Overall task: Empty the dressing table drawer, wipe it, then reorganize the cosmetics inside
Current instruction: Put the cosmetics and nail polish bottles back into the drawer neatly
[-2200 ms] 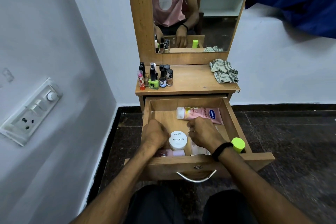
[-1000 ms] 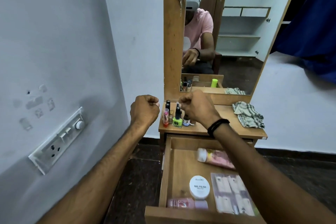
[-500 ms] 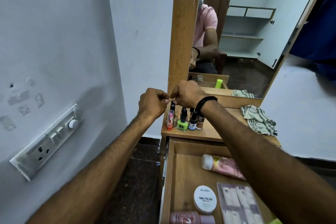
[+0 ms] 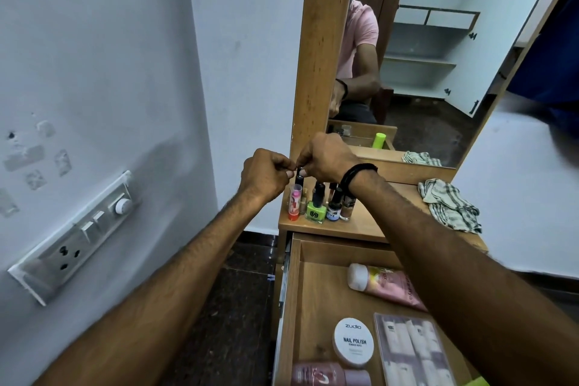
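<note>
Both hands meet above the bottle cluster on the surface (image 4: pixel 369 222); the left hand (image 4: pixel 266 177) is curled into a fist, the right hand (image 4: pixel 326 158) pinches the cap of a tall black bottle (image 4: pixel 299 178); the green polish bottle (image 4: pixel 315 208) stands at its 5 o'clock; the open drawer (image 4: pixel 289 307), at 6 o'clock, holds a pink tube (image 4: pixel 388 287) and a white nail-polish jar (image 4: pixel 354 341); a striped cloth (image 4: pixel 449 205) lies at 3 o'clock.
</note>
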